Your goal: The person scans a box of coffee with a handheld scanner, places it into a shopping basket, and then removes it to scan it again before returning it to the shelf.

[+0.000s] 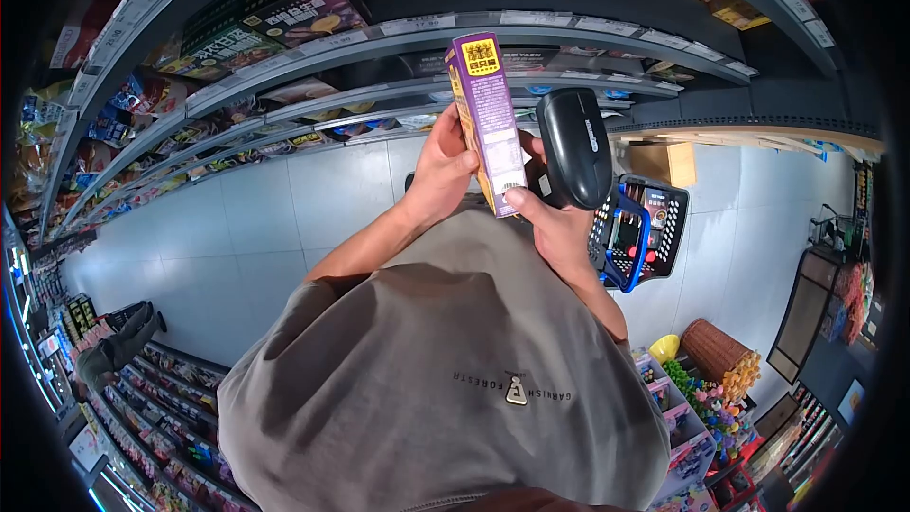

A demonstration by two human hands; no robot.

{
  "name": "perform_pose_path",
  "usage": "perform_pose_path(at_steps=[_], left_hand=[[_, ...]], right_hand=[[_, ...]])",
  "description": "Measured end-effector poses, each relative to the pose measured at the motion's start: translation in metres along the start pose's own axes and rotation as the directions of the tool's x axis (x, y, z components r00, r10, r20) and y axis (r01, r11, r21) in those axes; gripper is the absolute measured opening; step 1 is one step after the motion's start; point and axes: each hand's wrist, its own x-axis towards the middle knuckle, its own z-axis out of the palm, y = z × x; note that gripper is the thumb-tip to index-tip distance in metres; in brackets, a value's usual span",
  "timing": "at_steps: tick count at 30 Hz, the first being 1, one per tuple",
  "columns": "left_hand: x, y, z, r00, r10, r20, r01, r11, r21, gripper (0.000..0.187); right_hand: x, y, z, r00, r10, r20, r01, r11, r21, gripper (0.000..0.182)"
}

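Observation:
My left hand (pixel 439 163) grips a tall purple and yellow box (pixel 493 123) by its left edge, thumb in front. The box stands nearly upright before my chest, with a side panel of small print and a barcode near its lower end facing me. My right hand (pixel 561 232) is closed round a black handheld barcode scanner (pixel 576 147), whose rounded head sits just right of the box. The right thumb presses on the box's lower corner. The scanner's handle and most of my right fingers are hidden.
Store shelves (pixel 398 30) with price tags and packaged goods curve across the front. A black shopping basket (pixel 675 237) with a blue handle is at my right, near a cardboard box (pixel 668 163). Behind me are a wicker basket (pixel 713 349) and a person (pixel 118 346) by another shelf.

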Motion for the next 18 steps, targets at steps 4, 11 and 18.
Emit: perform_pose_path(at_steps=[4, 11, 18], left_hand=[[-0.002, 0.001, -0.003, 0.996, -0.069, -0.053, 0.065, 0.996, -0.067, 0.089], [-0.003, 0.004, -0.013, 0.997, 0.033, -0.063, -0.038, 0.997, -0.071, 0.082], [-0.01, 0.011, -0.029, 0.999, 0.043, -0.015, -0.045, 0.994, -0.098, 0.085]], right_hand=[[-0.003, -0.001, -0.003, 0.996, 0.087, 0.035, -0.081, 0.985, -0.154, 0.06], [-0.001, 0.013, 0.001, 0.999, 0.023, 0.043, -0.018, 0.993, -0.116, 0.061], [-0.004, 0.008, 0.022, 0.997, 0.059, 0.042, -0.052, 0.987, -0.15, 0.061]])
